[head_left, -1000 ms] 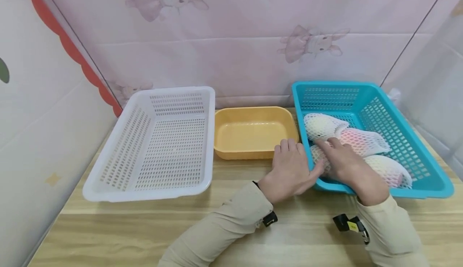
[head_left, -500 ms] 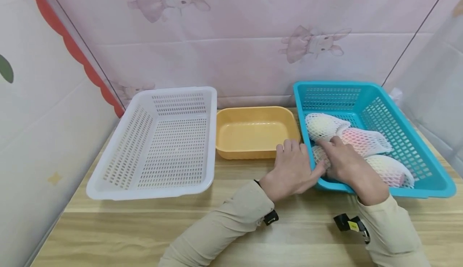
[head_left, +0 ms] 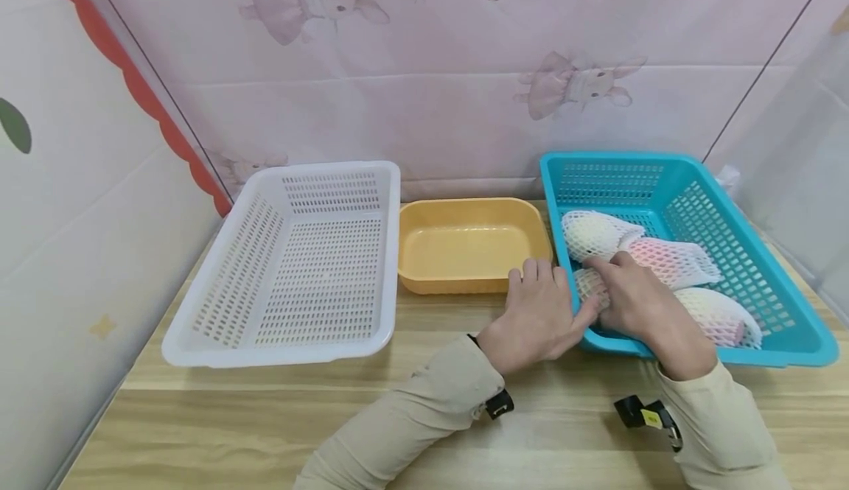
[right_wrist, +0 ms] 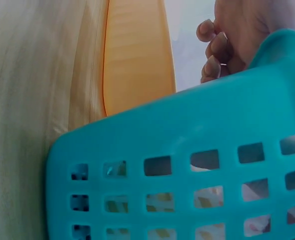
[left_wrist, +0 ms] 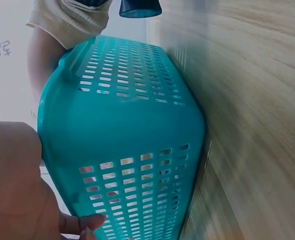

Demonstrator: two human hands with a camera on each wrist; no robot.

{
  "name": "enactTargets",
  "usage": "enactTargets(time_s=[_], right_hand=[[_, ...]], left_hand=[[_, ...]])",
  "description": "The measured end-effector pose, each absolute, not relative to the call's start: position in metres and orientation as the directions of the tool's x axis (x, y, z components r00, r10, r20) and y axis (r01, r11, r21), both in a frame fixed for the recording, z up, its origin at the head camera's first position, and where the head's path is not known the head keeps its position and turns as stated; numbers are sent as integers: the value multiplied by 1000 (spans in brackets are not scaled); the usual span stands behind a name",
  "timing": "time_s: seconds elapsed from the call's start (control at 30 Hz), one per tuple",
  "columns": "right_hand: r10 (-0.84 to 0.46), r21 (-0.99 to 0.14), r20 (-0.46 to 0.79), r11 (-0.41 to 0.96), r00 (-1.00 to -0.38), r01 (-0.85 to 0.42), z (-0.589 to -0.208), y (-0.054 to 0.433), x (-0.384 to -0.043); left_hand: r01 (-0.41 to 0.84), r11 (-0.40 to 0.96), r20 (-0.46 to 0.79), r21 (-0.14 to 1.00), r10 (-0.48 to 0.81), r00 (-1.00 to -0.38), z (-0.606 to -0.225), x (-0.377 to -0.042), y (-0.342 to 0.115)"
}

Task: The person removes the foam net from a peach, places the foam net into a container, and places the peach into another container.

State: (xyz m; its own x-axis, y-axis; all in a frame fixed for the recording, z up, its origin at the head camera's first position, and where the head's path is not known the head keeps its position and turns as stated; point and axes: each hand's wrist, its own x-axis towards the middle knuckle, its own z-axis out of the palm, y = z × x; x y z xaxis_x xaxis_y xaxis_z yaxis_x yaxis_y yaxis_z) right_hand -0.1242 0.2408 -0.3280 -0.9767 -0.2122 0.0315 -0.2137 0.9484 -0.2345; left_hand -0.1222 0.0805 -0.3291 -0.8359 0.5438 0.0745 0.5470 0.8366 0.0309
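In the head view my left hand (head_left: 530,324) is at the near left corner of the teal basket (head_left: 736,210). Its thumb lies over the rim, and its fingers are along the outer wall, where the left wrist view shows curled fingertips (left_wrist: 91,221) against the holes. My right hand (head_left: 640,306) reaches inside and grips a fruit in a white foam net (head_left: 589,287) near that corner; the palm hides much of it. Around it lie more netted fruits: a pale one (head_left: 593,236), a pinkish one (head_left: 673,260) and a yellow-pink one (head_left: 719,317).
A yellow tray (head_left: 474,284) stands left of the teal basket, just ahead of my left fingers. Farther left is a white slotted basket (head_left: 391,254). All rest on a wooden table (head_left: 265,424), with a printed pink wall (head_left: 451,121) close behind.
The whole scene shifts slightly right in the head view. Both hands keep their places at the teal basket, and the fruits lie as before.
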Motion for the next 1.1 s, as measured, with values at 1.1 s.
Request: enactTargets(time_s=[1.1], right_hand=[[-190,-270,240,929,-952,-254,-292,242,-100]], left_hand=[[512,859,153,15,504,-850,-314,-114,9]])
